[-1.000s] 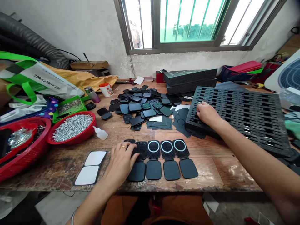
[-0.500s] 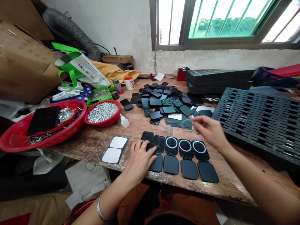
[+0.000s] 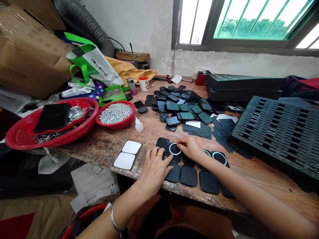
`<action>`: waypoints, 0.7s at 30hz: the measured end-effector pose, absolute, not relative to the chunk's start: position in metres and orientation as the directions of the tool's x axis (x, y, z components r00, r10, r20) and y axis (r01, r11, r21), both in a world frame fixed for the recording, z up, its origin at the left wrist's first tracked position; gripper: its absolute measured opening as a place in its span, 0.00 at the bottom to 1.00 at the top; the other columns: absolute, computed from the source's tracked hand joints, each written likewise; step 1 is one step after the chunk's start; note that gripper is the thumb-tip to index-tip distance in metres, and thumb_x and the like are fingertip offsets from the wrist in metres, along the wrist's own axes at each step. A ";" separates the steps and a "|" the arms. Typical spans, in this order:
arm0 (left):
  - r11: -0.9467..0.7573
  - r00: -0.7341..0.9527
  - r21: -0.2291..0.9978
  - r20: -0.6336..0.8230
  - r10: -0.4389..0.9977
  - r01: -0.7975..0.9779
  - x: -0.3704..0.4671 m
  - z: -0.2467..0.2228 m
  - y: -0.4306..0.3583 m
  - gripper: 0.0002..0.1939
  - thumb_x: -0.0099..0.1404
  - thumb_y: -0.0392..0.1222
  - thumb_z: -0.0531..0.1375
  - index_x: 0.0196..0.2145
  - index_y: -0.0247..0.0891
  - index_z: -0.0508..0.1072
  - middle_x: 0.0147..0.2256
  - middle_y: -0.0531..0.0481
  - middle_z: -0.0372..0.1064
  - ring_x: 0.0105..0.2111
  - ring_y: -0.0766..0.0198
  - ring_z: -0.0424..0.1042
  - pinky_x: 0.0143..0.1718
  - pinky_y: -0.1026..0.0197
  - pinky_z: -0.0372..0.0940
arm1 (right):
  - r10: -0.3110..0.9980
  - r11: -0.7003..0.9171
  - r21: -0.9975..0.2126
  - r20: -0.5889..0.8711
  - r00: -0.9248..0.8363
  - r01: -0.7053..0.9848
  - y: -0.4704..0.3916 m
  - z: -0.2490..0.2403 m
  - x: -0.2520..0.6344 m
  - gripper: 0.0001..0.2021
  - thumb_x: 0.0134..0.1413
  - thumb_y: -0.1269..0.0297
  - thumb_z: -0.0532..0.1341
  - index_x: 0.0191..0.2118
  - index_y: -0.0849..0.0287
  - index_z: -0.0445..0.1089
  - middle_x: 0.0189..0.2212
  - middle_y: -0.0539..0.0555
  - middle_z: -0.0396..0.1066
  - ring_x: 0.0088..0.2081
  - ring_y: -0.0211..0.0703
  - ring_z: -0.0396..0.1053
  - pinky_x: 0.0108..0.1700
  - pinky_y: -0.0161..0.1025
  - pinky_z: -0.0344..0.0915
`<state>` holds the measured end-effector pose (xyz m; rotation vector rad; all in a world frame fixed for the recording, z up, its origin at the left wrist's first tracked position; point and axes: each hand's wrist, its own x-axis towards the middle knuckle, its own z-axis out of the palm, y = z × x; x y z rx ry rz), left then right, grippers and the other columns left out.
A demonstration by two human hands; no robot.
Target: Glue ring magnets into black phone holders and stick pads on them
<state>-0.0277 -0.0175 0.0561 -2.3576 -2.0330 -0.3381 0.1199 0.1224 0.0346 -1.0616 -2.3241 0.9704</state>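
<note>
"Pinching narrowly, the right hand [image 3: 190, 149] has its fingertips at the edge of a thin white ring [image 3: 175, 154]. Where exactly is that ring?"

"Flat on the black mesh upper panel of a hinged, rounded-square case, the second from the left in the row. Its smooth black lower panel [image 3: 172, 173] lies nearer the tabletop's front edge."

"And the left hand's grip?"

"Loose and spread. The left hand [image 3: 155, 169] rests its fingers over the near part of that case and the black mesh panel [image 3: 163, 143] beside it, lifting neither."

"What about the cases to the right?"

"The right hand and forearm partly cover them. White rings show on the two farthest ones; the middle panel is mostly hidden, so I can't tell about it."

"What's around the row?"

"A black-edged piece with two white square faces [image 3: 128, 154] to the left, on the worn wooden tabletop [image 3: 99, 141]. Beyond the row is a heap of dark, rounded-square cases [image 3: 180, 103]; to the right, a black slotted foam tray [image 3: 251, 144]."

"And beyond the white-faced piece?"

"A small white plastic bottle [image 3: 139, 125], near a round red basket [image 3: 116, 125] of silvery screws."
</note>
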 end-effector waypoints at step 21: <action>-0.231 0.210 0.051 0.258 0.943 0.972 -0.038 0.045 0.000 0.14 0.61 0.44 0.59 0.46 0.48 0.75 0.48 0.41 0.65 0.49 0.44 0.59 0.49 0.43 0.54 | 0.832 0.541 -0.376 0.367 -0.416 0.752 0.170 0.076 0.221 0.09 0.57 0.74 0.54 0.34 0.60 0.71 0.35 0.55 0.68 0.37 0.41 0.66 0.42 0.36 0.62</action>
